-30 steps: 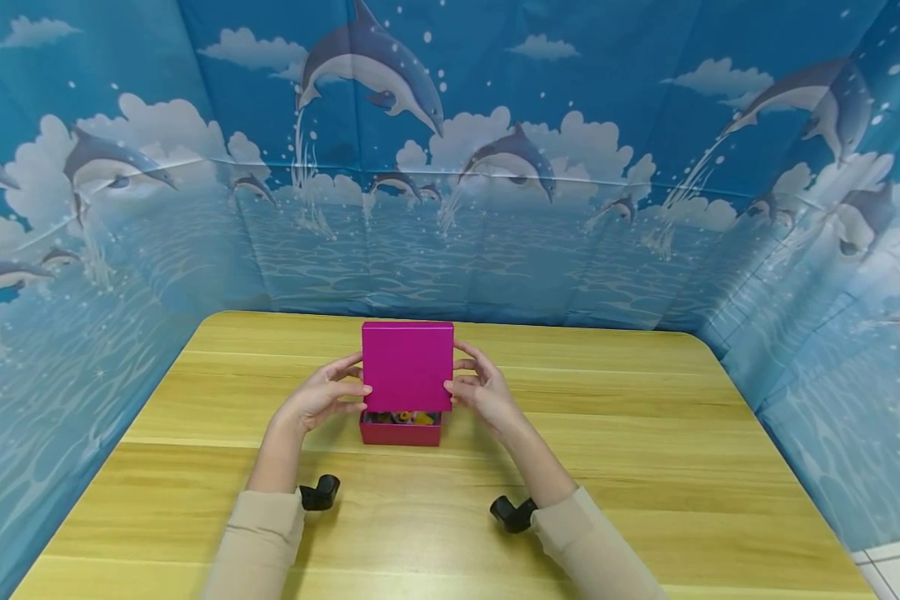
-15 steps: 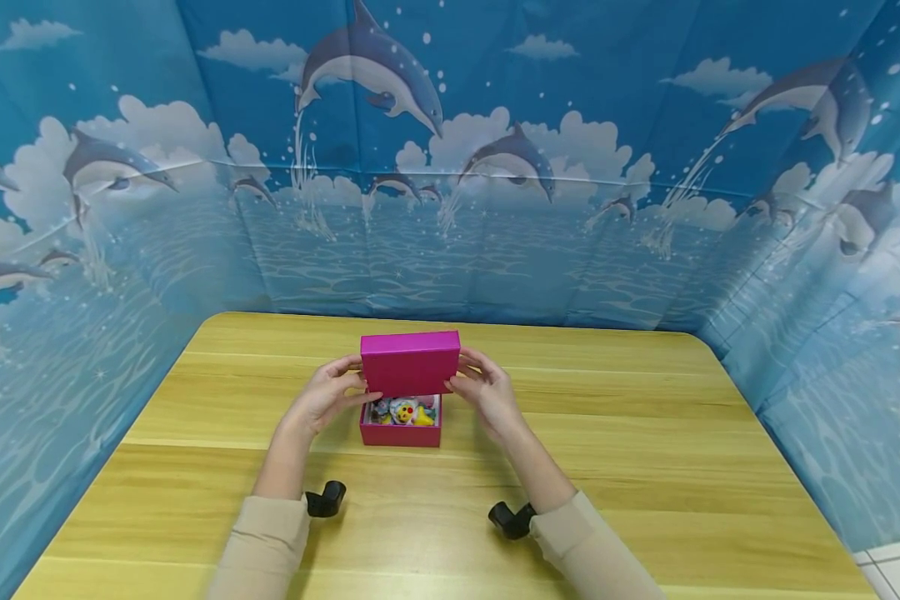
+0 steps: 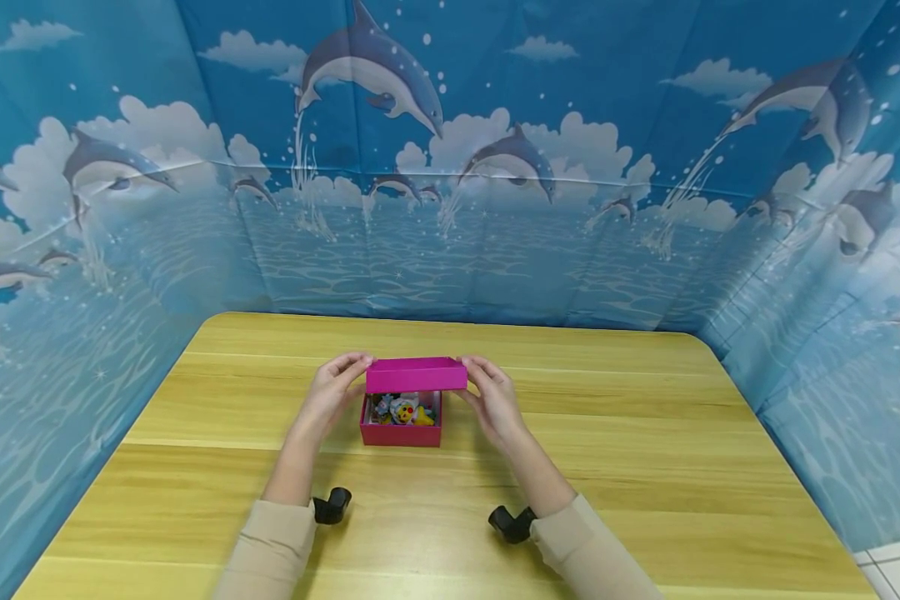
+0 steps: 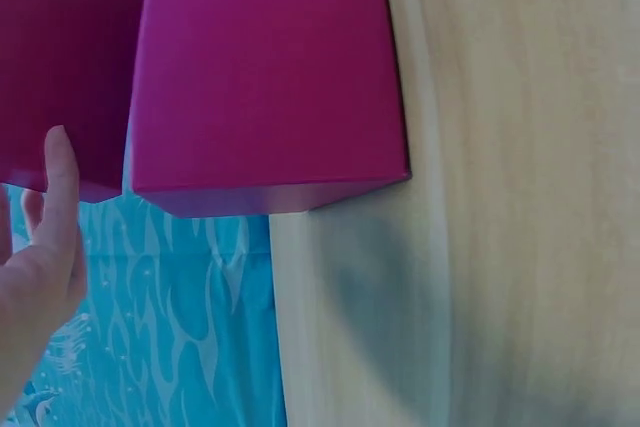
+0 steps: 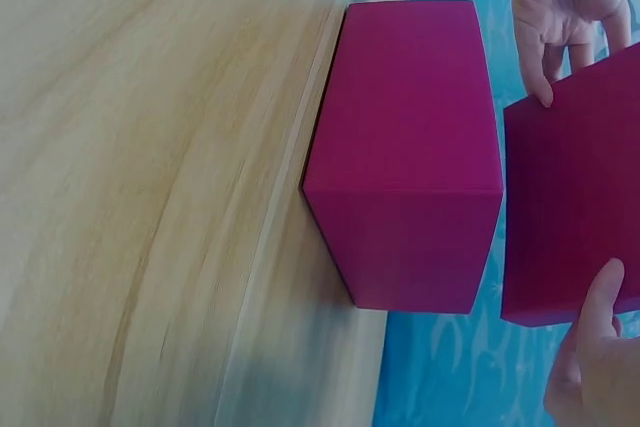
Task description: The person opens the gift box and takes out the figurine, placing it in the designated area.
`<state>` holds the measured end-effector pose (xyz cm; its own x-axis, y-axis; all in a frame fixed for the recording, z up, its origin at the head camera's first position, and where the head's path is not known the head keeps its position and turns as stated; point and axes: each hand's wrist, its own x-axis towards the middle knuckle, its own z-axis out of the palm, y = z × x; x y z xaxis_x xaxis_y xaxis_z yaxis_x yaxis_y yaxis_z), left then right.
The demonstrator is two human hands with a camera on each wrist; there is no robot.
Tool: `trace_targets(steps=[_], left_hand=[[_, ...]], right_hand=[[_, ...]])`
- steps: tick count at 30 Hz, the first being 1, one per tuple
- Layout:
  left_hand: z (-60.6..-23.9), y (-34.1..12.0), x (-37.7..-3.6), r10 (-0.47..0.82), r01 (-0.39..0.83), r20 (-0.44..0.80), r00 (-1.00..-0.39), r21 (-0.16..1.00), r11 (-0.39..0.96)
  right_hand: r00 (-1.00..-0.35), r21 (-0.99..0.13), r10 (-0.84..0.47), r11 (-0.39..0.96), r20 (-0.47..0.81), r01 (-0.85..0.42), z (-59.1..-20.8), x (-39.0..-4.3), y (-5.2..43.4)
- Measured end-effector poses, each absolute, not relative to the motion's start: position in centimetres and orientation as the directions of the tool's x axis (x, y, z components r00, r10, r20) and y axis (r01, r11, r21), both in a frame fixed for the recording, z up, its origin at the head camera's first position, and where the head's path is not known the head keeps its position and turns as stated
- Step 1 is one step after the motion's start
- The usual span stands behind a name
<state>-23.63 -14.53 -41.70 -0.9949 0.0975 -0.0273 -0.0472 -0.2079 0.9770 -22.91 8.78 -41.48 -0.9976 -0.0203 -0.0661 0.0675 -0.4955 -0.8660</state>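
above the open box [image 3: 401, 433] of small toys [image 3: 403, 409], both hands' grips, left hand [image 3: 335, 390] and right hand [image 3: 490, 395], pinch its lid [image 3: 416, 375].

Bright, even light, soft shadows; head view sharp, wrist views soft.
Head cam: wide-angle bend at the edges, backdrop [image 3: 450, 167] curves; mild sheen on the tabletop [image 3: 645, 433], small shadow under the box [image 3: 401, 421]. Wrist cams: box throws a soft grey shadow on the wood, tabletop grain looks smeared, prob. motion blur or too close for focus.
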Motion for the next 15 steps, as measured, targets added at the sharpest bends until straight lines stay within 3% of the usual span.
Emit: trace_targets(steps=[8, 15], left_hand=[[-41.68, -14.17, -23.66, 0.054, -0.028, -0.011, -0.998, 0.946, -0.323], [-41.91, -14.52, -23.73, 0.052, -0.040, -0.024, -0.998, 0.941, -0.335]], right_hand=[[-0.993, -0.898, -0.075, -0.425, -0.094, 0.117, -41.53, -22.83, 9.16], [-0.984, -0.923, -0.168, -0.364, -0.064, 0.122, -41.73, -22.86, 9.52]])
